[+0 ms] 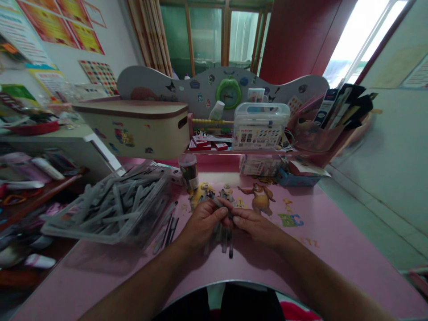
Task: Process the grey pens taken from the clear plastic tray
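Near the middle of the pink desk, my left hand is closed on a slim grey pen, which slants up and away from the fingers. Close against it, my right hand pinches the near end of the same pen, its fingertips partly hidden. Beneath both hands lie several grey and dark pens, partly covered by the fingers. Left of my left forearm, a few more dark pens rest on the desk beside a clear plastic box filled with grey, translucent pen-like pieces.
A clear tub stands behind the hands. On the raised shelf are a cream lidded bin, a clear marker case and a green clock. A blue box sits at the back right of the desk.
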### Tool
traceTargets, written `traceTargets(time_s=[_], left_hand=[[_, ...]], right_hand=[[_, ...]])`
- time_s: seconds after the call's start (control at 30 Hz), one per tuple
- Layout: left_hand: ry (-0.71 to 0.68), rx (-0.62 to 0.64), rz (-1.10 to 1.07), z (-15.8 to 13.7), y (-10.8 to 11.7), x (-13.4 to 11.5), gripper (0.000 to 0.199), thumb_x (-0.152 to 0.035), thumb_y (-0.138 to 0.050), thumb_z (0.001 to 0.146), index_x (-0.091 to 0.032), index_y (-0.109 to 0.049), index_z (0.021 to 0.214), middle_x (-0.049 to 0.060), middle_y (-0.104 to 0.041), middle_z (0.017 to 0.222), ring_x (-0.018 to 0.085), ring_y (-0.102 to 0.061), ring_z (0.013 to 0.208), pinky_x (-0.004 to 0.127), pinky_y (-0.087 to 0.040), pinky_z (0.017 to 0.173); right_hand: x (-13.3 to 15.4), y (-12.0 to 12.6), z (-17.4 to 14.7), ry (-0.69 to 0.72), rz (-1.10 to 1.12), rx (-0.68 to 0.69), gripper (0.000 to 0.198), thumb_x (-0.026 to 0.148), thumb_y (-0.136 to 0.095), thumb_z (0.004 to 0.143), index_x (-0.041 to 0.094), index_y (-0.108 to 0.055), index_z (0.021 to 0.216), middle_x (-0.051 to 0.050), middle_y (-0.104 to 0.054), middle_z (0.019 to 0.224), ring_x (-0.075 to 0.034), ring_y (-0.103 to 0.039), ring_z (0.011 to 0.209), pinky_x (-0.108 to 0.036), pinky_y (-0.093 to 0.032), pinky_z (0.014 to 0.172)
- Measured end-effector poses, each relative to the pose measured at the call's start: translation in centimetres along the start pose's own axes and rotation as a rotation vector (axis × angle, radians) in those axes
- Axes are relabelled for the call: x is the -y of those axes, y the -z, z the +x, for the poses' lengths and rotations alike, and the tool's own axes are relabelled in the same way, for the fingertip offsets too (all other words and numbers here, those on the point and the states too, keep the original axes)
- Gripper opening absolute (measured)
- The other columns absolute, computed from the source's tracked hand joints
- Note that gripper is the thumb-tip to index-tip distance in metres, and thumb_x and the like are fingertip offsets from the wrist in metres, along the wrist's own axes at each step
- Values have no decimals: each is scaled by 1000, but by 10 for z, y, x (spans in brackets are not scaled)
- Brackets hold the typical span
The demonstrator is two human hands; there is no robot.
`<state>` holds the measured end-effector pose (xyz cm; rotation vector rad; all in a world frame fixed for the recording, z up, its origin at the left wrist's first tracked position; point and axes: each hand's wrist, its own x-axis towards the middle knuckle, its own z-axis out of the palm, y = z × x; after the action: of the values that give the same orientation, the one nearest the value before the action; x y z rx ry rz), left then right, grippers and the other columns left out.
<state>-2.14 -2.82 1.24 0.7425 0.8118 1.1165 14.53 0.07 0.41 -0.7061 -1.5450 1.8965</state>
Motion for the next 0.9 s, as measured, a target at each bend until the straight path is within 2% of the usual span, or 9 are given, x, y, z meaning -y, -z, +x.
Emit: traceTargets(time_s=[0.13, 0.27, 0.33, 0.43, 0.57, 0.77, 0.83, 0.9], left_hand=[[-61, -50, 59, 4, 3, 0, 23, -34, -75, 80, -18, -63, 91, -4, -60, 58, 11, -53, 41, 21, -46, 40], [-145, -61, 151, 5, 3, -3, 21, -31, -78, 78, -15, -66, 85, -2, -62, 58, 10, -59, 50, 19, -50, 50], [-146, -69, 157, 4, 3, -4, 21, -31, -78, 77, -15, -67, 84, -2, -61, 58, 10, -58, 48, 19, -49, 48], [-123, -74, 137, 4, 2, -4, 22, -33, -78, 76, -16, -67, 85, -3, -61, 58, 10, -55, 43, 20, -46, 42], [-111, -72, 103, 4, 2, -1, 22, -32, -78, 77, -16, -66, 85, -3, -61, 59, 10, -56, 43, 20, -46, 41], [-41, -43, 20, 8, 2, 0, 26, -34, -79, 76, -18, -63, 87, -5, -59, 54, 10, -53, 40, 19, -46, 39], [-37, -44, 26, 8, 3, 0, 26, -34, -79, 76, -18, -62, 87, -5, -60, 54, 11, -54, 40, 20, -47, 40], [-59, -59, 59, 7, 3, 0, 25, -34, -79, 76, -18, -63, 87, -4, -61, 55, 11, -55, 41, 20, -47, 41]], right_hand=[[-9, -4, 4, 49, 30, -66, 36, 51, -67, 88, 15, -73, 91, -2, -60, 82, -13, -53, 74, -27, -45, 74], [-10, -5, 3, 87, -68, -109, 33, 48, -62, 91, 17, -74, 90, -5, -64, 87, -17, -57, 85, -32, -46, 83], [-7, -6, 2, 86, -107, -113, 33, 48, -62, 91, 17, -74, 91, -5, -65, 88, -17, -57, 84, -32, -45, 83], [0, -6, 1, 71, -75, -115, 35, 51, -65, 88, 17, -74, 87, -4, -64, 82, -16, -55, 75, -30, -46, 75], [4, -7, 1, 33, 74, -97, 32, 49, -72, 83, 17, -72, 82, 3, -47, 61, -11, -37, 55, -26, -41, 58], [-11, -11, 0, -105, 454, -1, 24, 38, -76, 82, 17, -68, 91, 8, -39, 60, -6, -24, 47, -19, -26, 46], [-15, -14, 1, -101, 527, 3, 24, 34, -78, 80, 17, -68, 93, 6, -45, 64, -6, -33, 49, -19, -33, 50], [-15, -15, 2, -45, 504, -34, 25, 35, -79, 79, 16, -70, 92, 1, -56, 74, -10, -50, 61, -23, -44, 63]])
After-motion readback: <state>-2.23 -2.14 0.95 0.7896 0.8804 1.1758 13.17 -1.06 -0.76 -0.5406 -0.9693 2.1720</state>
